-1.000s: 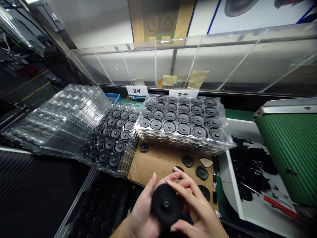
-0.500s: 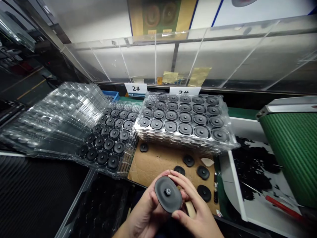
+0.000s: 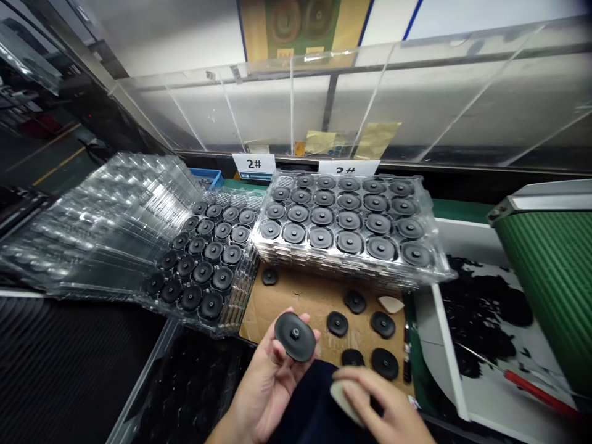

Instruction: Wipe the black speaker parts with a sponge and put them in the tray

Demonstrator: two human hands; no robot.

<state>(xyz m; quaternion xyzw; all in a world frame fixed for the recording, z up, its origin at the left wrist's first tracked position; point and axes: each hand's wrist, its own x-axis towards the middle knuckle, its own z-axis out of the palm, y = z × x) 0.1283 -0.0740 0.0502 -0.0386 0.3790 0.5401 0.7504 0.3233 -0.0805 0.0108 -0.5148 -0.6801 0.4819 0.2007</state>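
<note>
The left hand (image 3: 266,385) holds a black rubber disc (image 3: 295,336) by its rim; it seems light and little soft. The right hand (image 3: 386,401) holds a pale pad (image 3: 346,402).

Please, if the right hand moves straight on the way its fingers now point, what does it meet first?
Probably the black disc held in the left hand, though depth is unclear; the dark cloth lies just below that line.

The right hand (image 3: 383,404) has released the black disc (image 3: 295,336), holding perhaps a pale pad (image 3: 346,402).

Black rubber disc (image 3: 305,339), central stud (image 3: 295,333) up, tilted
</note>
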